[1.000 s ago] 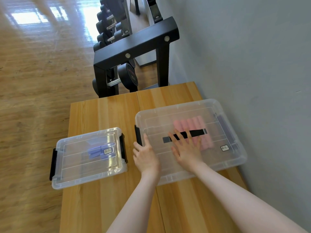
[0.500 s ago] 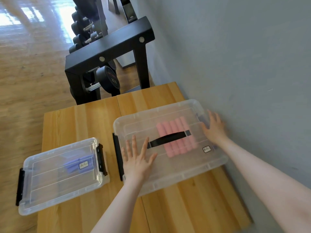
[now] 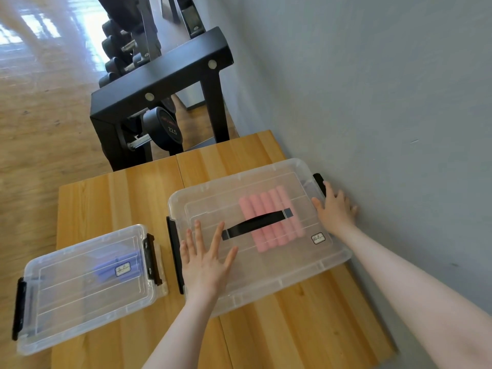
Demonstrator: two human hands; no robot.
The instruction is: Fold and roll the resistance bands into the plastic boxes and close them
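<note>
Far left, the small clear plastic box with black end latches [image 3: 87, 286] sits on the light wooden surface [image 3: 119, 206], lid on, both clips looking folded up against it, a folded purple resistance band [image 3: 119, 265] dim through the plastic. That one looks finished.

Moving across: the left hand [image 3: 205, 259] lies flat on the lid of the large clear plastic box with the black carry handle [image 3: 266, 265], fingers straight and spread, palm down near the left end, just inside the black left-side latch [image 3: 174, 251]. That grip is wide, holding nothing, simply pressing.

Under the lid, middle-right, the rolled pink resistance band [image 3: 271, 217] lies inside the box beneath the handle, between the two hands and touched by neither.

At the right end, the right hand [image 3: 335, 209] reaches against the grey wall [image 3: 386, 115], palm on the lid's corner, fingers draped over the far edge beside the black right-side latch [image 3: 319, 181]. Fingers look loosely extended; whether they hook the latch I cannot tell.

The step, by my reading, is clipping this box shut. To do it well, keep the left palm bearing down so the lid stays seated, and swing the right latch up until it catches, then do the left.
</note>
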